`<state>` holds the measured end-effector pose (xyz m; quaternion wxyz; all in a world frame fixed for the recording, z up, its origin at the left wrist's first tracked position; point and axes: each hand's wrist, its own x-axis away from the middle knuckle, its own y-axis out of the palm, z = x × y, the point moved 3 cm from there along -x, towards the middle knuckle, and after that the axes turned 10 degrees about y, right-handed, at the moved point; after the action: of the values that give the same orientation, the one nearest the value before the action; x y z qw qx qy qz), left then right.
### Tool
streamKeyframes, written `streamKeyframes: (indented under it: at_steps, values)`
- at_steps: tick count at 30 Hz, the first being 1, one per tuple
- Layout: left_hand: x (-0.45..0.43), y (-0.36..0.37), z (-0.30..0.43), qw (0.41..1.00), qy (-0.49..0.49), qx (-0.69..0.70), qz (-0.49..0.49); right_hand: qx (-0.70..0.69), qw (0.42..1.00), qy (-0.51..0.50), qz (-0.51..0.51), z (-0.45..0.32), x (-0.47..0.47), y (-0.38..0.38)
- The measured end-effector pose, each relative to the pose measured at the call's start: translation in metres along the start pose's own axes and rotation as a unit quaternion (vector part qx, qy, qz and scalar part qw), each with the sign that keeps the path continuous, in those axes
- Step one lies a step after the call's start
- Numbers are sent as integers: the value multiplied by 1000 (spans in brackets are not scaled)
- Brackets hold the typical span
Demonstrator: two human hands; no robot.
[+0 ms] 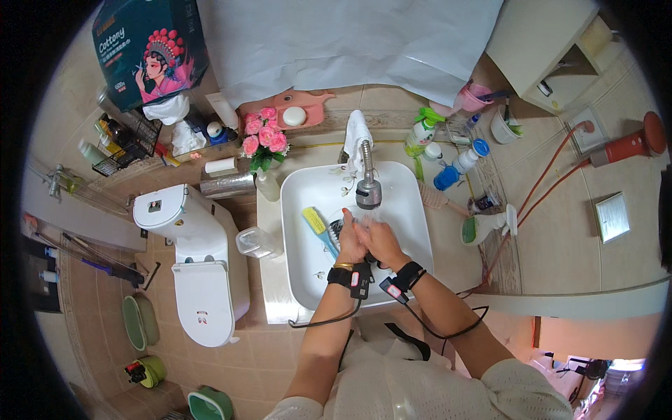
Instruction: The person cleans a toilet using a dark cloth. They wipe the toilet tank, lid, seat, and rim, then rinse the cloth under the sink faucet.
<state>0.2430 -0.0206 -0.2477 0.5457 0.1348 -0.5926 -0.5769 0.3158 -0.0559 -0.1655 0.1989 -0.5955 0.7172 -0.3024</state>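
Water runs from a metal faucet head onto my hands, which meet over a white sink basin. My left hand has its thumb apart, with its palm partly covered. The fingers of my right hand lie against the left palm; I see nothing held between them, though the water hides part. Left of my hands, a brush with yellow bristles and a blue handle leans in the basin. A black brush with pale bristles is partly hidden behind my left hand.
A white cloth hangs over the faucet base. Right of the basin are a spray bottle, a blue-capped bottle and a pink brush. Pink flowers, a soap bottle and a clear container stand left. A toilet is farther left.
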Motion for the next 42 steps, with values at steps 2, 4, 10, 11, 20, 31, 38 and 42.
streamKeyframes:
  at_steps: [2, 4, 10, 11, 20, 31, 38, 42]
  values:
    - [-3, 0, -2, 999, -32, 7, -18, 15, 1000, 2, 3, 1, -2, 0]
    - [-8, -4, -3, 999, -35, 15, -32, 23, 1000, 6, 3, 2, -4, 1]
    - [-12, -11, -7, 1000, -3, -24, -4, 13, 994, 104, -33, 15, -10, 6]
    - [-7, -9, -5, 1000, -6, -25, 4, -2, 992, 119, -28, 17, -12, 4]
    - [16, 1, 86, 992, -15, 76, -101, -286, 879, 205, -321, 41, -4, -22]
    - [14, -28, 95, 970, 66, 206, -111, -367, 857, 268, -242, 64, -12, -33]
    - [12, -27, 26, 985, 67, 100, -123, -562, 789, 178, -173, 24, -24, -16]
    - [-2, -13, 15, 981, 64, 104, -149, -267, 959, -15, -99, -7, -6, -9]
